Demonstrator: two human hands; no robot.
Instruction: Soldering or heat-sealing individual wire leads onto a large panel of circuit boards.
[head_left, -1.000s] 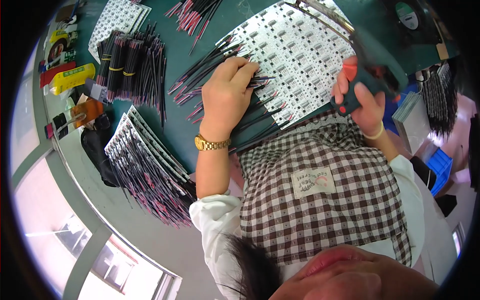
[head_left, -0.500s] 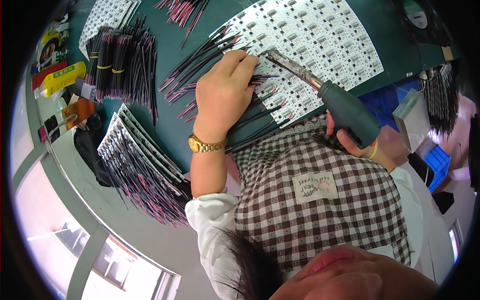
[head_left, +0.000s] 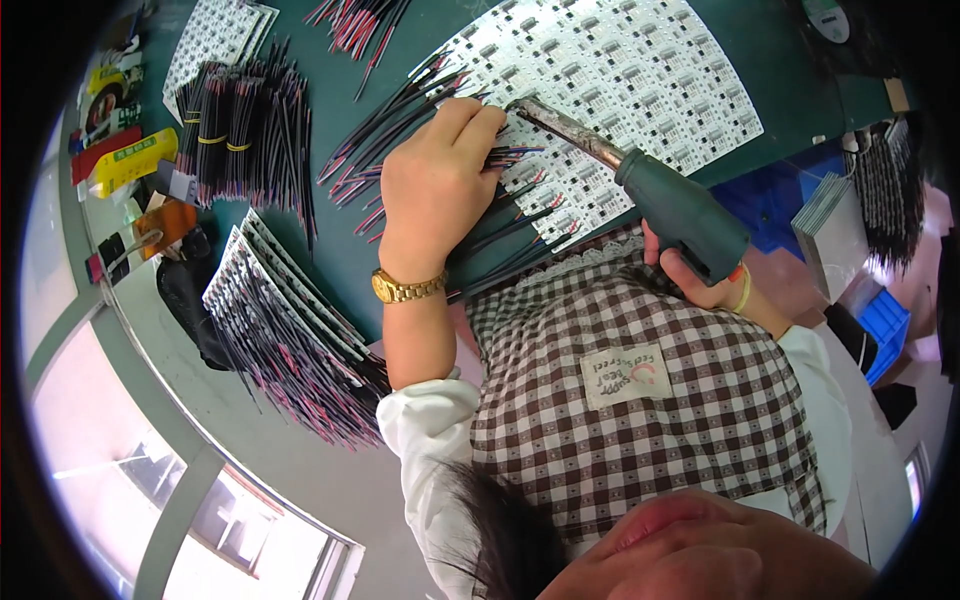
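A large white circuit board panel (head_left: 640, 70) lies on the green table, covered with rows of small printed boards. My left hand (head_left: 435, 190), with a gold watch on its wrist, is closed in a pinch at the panel's left part. A thin black wire seems to be between the fingertips, partly hidden by them. In my right hand (head_left: 700, 285) is a soldering iron (head_left: 685, 215) with a thick dark green handle. Its metal tip points left and sits close to my left fingertips. Black and red wires (head_left: 385, 130) fan out along the panel's left edge, some passing under my left hand.
Bundled black wires (head_left: 235, 135) lie at the left, below stacked white panels (head_left: 215, 45). Wired panels (head_left: 285, 300) overhang the table's left edge. Loose red and black wires (head_left: 365, 25) are at the back. A round spool (head_left: 828, 20) stands far right, near a blue crate (head_left: 885, 335).
My left hand has shifted slightly left along the panel. The soldering iron has moved left with my right hand, its tip staying close to my left fingertips.
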